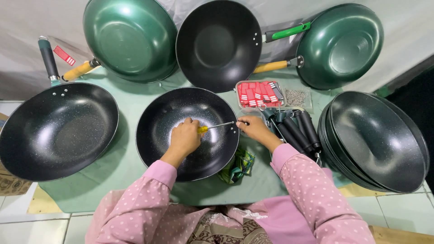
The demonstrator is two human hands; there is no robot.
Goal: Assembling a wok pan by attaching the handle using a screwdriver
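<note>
Fingers of left hand gripping yellow screwdriver, right hand pinching wok rim, red-labelled packets behind.

This is looking like a small home workshop for putting cookware together, set up on the floor. A green cloth is lying over pale floor tiles, and a grey sheet is hanging behind as a backdrop. Many woks of the same kind are sitting around: a stack of black woks without handles, green woks, and black ones. Loose black handles, a tray of red tags and a bag of small screws are waiting beside them.
</note>
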